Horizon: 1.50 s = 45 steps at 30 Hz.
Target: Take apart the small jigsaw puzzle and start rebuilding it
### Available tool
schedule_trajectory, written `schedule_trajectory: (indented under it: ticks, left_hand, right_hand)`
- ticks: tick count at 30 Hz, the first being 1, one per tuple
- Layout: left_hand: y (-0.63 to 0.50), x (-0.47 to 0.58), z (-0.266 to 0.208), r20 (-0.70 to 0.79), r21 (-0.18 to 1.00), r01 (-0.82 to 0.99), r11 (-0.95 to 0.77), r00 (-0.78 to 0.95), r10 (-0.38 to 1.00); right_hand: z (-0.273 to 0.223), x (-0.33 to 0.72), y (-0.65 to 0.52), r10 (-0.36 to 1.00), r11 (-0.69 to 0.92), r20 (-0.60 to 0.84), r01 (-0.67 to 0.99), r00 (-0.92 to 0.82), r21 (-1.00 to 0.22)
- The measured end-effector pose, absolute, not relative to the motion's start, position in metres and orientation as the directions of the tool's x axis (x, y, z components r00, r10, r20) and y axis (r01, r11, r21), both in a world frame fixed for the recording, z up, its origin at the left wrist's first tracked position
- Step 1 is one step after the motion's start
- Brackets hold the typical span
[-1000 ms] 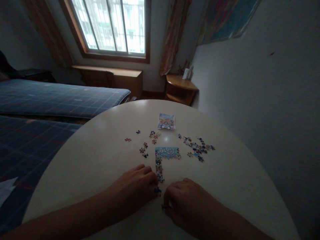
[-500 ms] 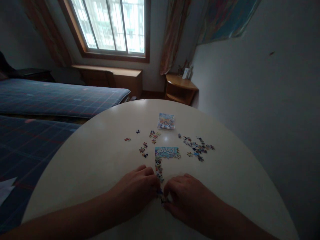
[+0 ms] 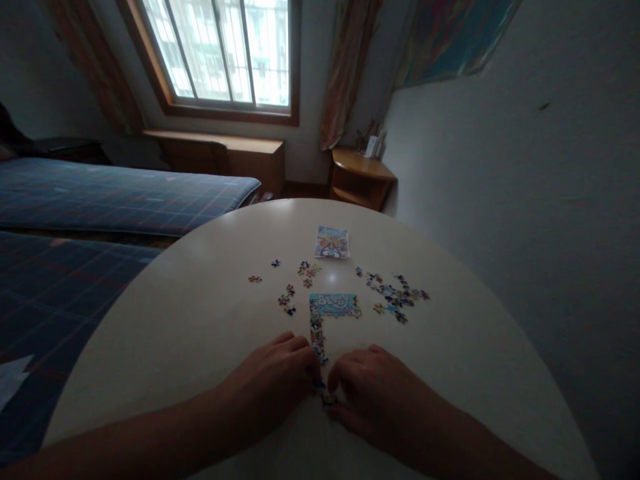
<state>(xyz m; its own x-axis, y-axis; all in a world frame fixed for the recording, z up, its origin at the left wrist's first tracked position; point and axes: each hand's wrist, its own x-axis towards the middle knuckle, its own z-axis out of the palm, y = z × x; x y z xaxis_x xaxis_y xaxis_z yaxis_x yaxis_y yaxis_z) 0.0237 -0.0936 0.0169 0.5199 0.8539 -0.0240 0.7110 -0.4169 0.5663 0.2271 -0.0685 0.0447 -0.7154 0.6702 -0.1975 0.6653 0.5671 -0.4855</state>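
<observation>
A partly joined jigsaw puzzle [image 3: 334, 305] lies on the round table, its blue lettered top strip running across and a narrow column [image 3: 317, 337] coming down toward me. At the lower end of that column, my left hand [image 3: 290, 363] has its fingers closed at the edge of a small dark-blue puzzle piece [image 3: 320, 384]. From the other side, my right hand [image 3: 367, 383] pinches a dark puzzle piece [image 3: 329, 401] between thumb and fingers. Both hands rest low on the tabletop. The fingers partly hide the pieces, so I cannot tell whether these are joined.
Loose puzzle pieces lie in a large cluster [image 3: 400, 293] to the right and smaller groups [image 3: 287, 300] to the left. Behind the puzzle is a printed picture packet [image 3: 332, 242]. The pale round table [image 3: 200, 320] stands between a plaid mattress [image 3: 125, 193] and a wall.
My right hand has shifted very slightly around its piece. The left hand and the puzzle look almost the same.
</observation>
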Motion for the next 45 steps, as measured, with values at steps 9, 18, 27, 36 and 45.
schedule_trajectory:
  ticks: [9, 18, 27, 36, 45]
  left_hand:
    - [-0.092, 0.025, 0.018, 0.002, 0.562, 0.690, -0.456, 0.550, 0.835]
    - [-0.094, 0.027, 0.024, -0.075, 0.534, 0.754, -0.383, 0.493, 0.867]
    - [-0.096, 0.030, 0.021, -0.053, 0.489, 0.775, -0.400, 0.484, 0.874]
    - [-0.098, 0.031, 0.012, 0.045, 0.420, 0.770, -0.481, 0.511, 0.858]
    - [-0.110, 0.030, 0.024, 0.004, 0.549, 0.740, -0.388, 0.462, 0.887]
  right_hand:
    - [0.038, 0.226, -0.067, 0.661, 0.578, -0.169, 0.640, -0.731, -0.506]
    - [0.031, 0.229, -0.060, 0.664, 0.597, -0.151, 0.641, -0.732, -0.483]
    - [0.031, 0.226, -0.062, 0.700, 0.596, -0.082, 0.643, -0.710, -0.480]
    - [0.039, 0.224, -0.064, 0.741, 0.503, -0.104, 0.652, -0.663, -0.568]
    - [0.062, 0.231, -0.066, 0.750, 0.392, -0.180, 0.647, -0.637, -0.654]
